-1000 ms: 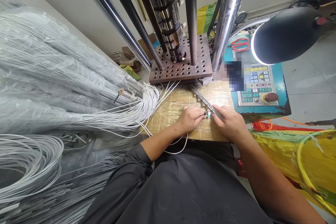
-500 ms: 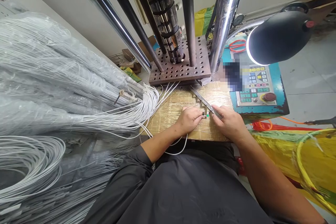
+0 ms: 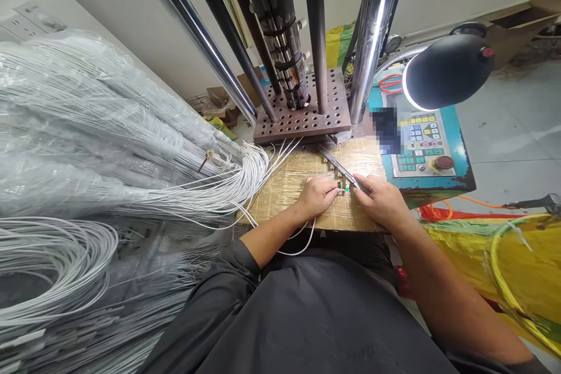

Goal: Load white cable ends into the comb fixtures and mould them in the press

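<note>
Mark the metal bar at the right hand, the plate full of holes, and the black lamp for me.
Metal bar [image 3: 339, 165]: head view, middle of its exposed length.
Plate [image 3: 305, 132]: head view, its front edge.
Lamp [image 3: 451, 73]: head view, its black shade.

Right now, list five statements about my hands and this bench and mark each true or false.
1. The right hand holds a grey metal strip. True.
2. The metal strip lies wholly right of the right hand. False: it extends from that hand toward the perforated plate.
3. The lamp is lit. True.
4. The left hand grips the lamp. False: it is down at the yellowish work surface, apart from the lamp.
5. White cables bunch left of the left hand. True.
</note>
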Tool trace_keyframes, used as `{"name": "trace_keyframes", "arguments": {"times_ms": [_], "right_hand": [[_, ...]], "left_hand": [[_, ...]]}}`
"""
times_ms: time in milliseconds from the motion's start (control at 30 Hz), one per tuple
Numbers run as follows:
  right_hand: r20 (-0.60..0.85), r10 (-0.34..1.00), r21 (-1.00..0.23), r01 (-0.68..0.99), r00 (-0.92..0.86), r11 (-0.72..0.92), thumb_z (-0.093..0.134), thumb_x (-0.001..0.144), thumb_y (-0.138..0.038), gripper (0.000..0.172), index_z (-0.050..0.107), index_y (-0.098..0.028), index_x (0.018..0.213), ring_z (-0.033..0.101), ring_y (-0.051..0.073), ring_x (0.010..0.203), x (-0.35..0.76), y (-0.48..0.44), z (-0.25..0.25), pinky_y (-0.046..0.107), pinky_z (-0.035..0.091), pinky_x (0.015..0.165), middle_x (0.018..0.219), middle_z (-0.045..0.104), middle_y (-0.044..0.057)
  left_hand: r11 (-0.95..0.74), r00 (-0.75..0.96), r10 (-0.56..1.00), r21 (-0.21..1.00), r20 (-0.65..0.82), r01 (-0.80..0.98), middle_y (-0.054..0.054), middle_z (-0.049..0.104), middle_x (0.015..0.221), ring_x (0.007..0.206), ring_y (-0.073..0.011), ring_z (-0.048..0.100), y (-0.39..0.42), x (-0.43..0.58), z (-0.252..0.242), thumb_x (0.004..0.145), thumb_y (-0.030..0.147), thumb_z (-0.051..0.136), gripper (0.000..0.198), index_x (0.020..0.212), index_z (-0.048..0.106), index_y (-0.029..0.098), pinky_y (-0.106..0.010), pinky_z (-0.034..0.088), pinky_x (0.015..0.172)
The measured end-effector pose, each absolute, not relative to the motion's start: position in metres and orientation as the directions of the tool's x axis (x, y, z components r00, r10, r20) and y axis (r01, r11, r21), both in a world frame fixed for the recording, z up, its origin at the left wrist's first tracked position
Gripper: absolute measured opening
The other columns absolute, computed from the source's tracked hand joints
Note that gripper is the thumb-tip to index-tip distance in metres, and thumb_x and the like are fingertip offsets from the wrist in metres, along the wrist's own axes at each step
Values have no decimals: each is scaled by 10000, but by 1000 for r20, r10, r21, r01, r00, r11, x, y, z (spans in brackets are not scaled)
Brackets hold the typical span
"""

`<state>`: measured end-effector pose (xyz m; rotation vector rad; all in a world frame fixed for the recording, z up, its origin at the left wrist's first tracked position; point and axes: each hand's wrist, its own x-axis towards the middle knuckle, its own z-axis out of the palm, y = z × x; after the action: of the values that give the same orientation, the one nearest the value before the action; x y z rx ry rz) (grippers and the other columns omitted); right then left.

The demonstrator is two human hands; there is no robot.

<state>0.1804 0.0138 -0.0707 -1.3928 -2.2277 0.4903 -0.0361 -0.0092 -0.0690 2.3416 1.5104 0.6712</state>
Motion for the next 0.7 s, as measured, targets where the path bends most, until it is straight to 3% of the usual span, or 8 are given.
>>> {"name": "trace_keyframes", "arguments": {"times_ms": [267,467,700], "right_hand": [[196,893,-558,702,-406,442,643,865,-463,530,701,-163,1298,693,284,1018,182,19,-72,361,538,885,1135,747,120],[218,917,-520,756,-333,398,681,865,-499,511,724,-186,1266,697,298,1000,175,15,-75,402,551,867,1111,751,125],[213,915,-587,704,-343,401,698,852,-444,470,738,-217,1262,708,292,1040,179,10,-65,391,563,897,1141,764,93]], "left_hand": [[-387,318,922,472,222,792,-23,695,849,851,-165,628,-11,-33,-69,997,306,612,261,789,713,185,-308,424,825],[-412,388,906,570,170,711,-38,683,843,826,-159,631,4,-47,-58,1007,272,558,275,819,727,163,-264,472,779],[-510,534,845,346,30,788,-56,688,802,752,-173,608,12,-48,-37,1021,301,523,334,784,707,152,-281,449,723]]}}
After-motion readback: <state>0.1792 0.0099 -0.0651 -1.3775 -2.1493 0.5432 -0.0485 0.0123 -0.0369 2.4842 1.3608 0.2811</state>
